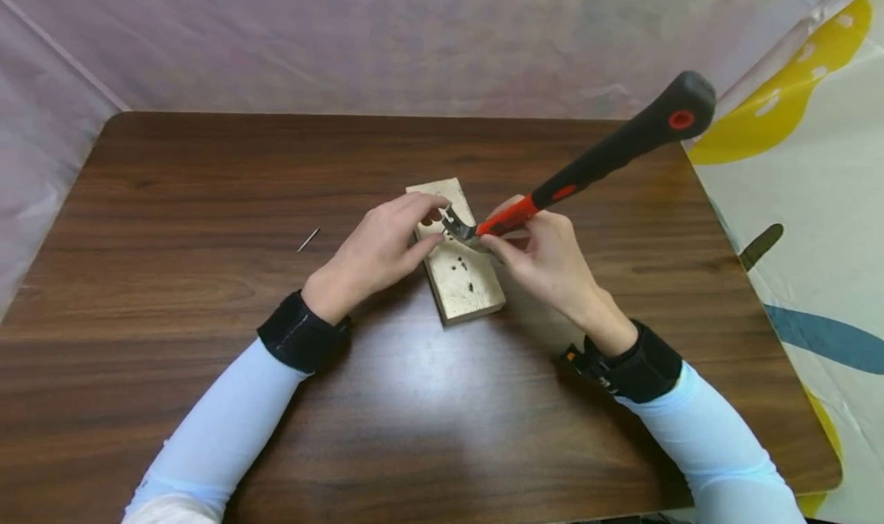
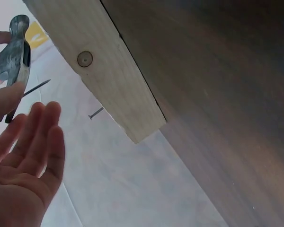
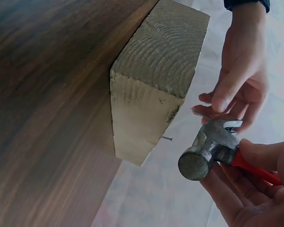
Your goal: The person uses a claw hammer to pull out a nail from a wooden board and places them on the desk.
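Note:
My right hand (image 1: pixel 552 255) grips a claw hammer (image 1: pixel 587 159) close to its head, on the red part of the black-and-red handle. The metal hammer head (image 3: pixel 210 146) is held above a pale wooden block (image 1: pixel 466 286) with several dark holes. My left hand (image 1: pixel 376 248) is at the claw end, pinching a thin nail (image 2: pixel 37 88) beside the claw. In the left wrist view its other fingers are loosely extended. Another nail (image 3: pixel 167 138) sticks out of the block's top face.
A loose nail (image 1: pixel 308 239) lies on the brown wood-grain table (image 1: pixel 207 179), left of the block. A pale sheet (image 1: pixel 414 48) hangs behind the table's far edge. Patterned fabric (image 1: pixel 829 225) is beyond the right edge.

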Motion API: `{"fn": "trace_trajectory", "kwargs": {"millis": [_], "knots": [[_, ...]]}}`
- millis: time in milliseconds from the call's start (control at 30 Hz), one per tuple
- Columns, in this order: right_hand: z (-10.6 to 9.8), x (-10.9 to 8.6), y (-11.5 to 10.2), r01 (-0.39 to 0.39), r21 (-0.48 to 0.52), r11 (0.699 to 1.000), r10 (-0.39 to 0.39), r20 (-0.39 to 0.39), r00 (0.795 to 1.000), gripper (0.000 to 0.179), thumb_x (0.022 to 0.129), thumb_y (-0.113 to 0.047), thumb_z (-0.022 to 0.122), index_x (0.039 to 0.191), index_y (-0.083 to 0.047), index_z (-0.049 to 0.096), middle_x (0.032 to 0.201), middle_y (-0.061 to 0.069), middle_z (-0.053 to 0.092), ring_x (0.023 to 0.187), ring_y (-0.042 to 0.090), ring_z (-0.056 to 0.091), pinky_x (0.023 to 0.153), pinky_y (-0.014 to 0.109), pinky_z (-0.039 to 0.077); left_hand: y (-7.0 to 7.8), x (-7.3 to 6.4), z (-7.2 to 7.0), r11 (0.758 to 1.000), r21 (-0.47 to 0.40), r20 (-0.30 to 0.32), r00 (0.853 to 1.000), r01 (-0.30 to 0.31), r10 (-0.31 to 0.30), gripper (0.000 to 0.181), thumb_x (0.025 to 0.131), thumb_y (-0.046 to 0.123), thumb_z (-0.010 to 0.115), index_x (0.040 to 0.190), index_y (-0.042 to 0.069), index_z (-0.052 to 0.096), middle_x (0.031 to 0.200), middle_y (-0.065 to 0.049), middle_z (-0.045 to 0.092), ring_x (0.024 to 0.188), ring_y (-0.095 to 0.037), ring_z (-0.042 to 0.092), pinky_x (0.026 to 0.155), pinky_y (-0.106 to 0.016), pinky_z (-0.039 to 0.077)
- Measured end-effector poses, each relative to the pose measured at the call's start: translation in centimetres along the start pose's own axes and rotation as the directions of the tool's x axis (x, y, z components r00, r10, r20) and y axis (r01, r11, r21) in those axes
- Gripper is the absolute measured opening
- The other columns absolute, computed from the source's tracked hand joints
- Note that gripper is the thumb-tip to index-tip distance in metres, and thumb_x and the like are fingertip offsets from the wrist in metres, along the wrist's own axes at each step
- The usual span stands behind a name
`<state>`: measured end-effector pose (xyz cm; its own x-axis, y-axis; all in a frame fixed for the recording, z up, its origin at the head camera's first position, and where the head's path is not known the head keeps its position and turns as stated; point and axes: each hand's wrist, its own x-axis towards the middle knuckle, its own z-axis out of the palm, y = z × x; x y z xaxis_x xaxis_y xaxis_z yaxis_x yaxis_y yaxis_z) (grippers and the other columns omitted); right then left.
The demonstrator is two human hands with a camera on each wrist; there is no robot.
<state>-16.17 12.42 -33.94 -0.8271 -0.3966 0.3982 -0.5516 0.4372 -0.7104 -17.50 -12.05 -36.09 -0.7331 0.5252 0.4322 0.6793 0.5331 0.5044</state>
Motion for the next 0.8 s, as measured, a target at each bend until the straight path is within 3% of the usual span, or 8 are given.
{"fn": "trace_trajectory", "kwargs": {"millis": [267,633,800], "knots": [[0.11,0.01,-0.57,0.001,0.039,0.999,-0.001,0.01,1.0,0.015,0.089,0.002,0.079,0.102,-0.002,0.07,0.096,0.006,0.07,0.092,0.017,0.072,0.079,0.036,0.061,0.32,-0.04,0.14,0.999,-0.045,-0.08,0.996,-0.03,0.026,0.035,0.091,-0.005,0.074,0.124,-0.005,0.063,0.1,-0.014,0.074,0.085,-0.021,0.071,0.072,-0.034,0.058],[0.28,-0.04,-0.82,0.009,0.061,0.998,-0.01,0.01,1.0,0.016,0.088,0.002,0.079,0.1,-0.002,0.071,0.095,0.005,0.07,0.092,0.016,0.072,0.076,0.033,0.061,0.29,-0.3,0.31,0.996,-0.064,-0.152,0.987,-0.056,0.046,0.028,0.089,-0.011,0.072,0.116,-0.007,0.067,0.102,-0.017,0.074,0.084,-0.022,0.073,0.074,-0.03,0.059],[0.32,0.07,-0.8,0.02,0.074,0.997,-0.021,0.009,1.0,0.015,0.088,0.003,0.079,0.1,-0.002,0.07,0.096,0.005,0.07,0.092,0.016,0.072,0.077,0.032,0.061,0.28,-0.31,0.38,0.996,-0.054,-0.188,0.981,-0.064,0.053,0.019,0.088,-0.01,0.073,0.106,-0.007,0.071,0.098,-0.017,0.074,0.08,-0.021,0.072,0.072,-0.027,0.059]]}}
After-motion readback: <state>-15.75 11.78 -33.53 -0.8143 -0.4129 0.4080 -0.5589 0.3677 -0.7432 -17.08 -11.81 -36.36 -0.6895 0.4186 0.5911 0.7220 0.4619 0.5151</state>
